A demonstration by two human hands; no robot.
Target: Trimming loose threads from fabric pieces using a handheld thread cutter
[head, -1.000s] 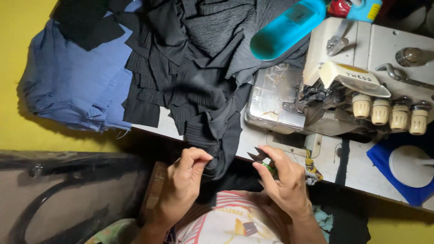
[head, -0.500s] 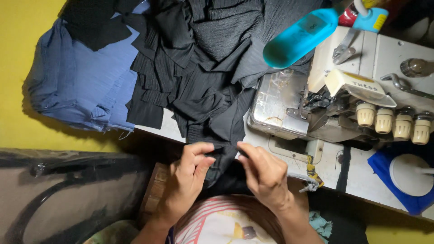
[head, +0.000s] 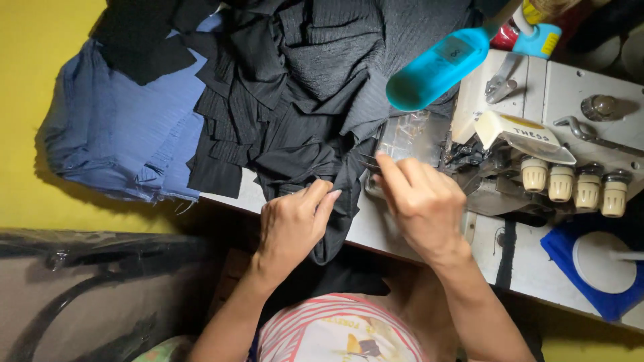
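Note:
My left hand (head: 295, 224) pinches a fold of black ribbed fabric (head: 315, 127) at the front edge of the white table (head: 526, 271). My right hand (head: 419, 201) is closed on the same cloth's edge, its forefinger stretched toward the clear plate (head: 409, 134) of the overlock sewing machine (head: 570, 107). Whether the small snips seen earlier are still in that hand is hidden. The black cloth is piled across the table's left half and hangs down between my hands.
Blue fabric (head: 121, 134) lies under the black pile at the left. A turquoise oblong object (head: 436, 67) juts over the machine. Several cream tension knobs (head: 573, 181) line its front. A blue pad with a white disc (head: 597, 268) lies at the right. Dark plastic-wrapped furniture (head: 87, 288) stands lower left.
Both hands have risen from my lap to the table. My right hand moved up and right to the machine's plate, and my left hand slid up along the black cloth.

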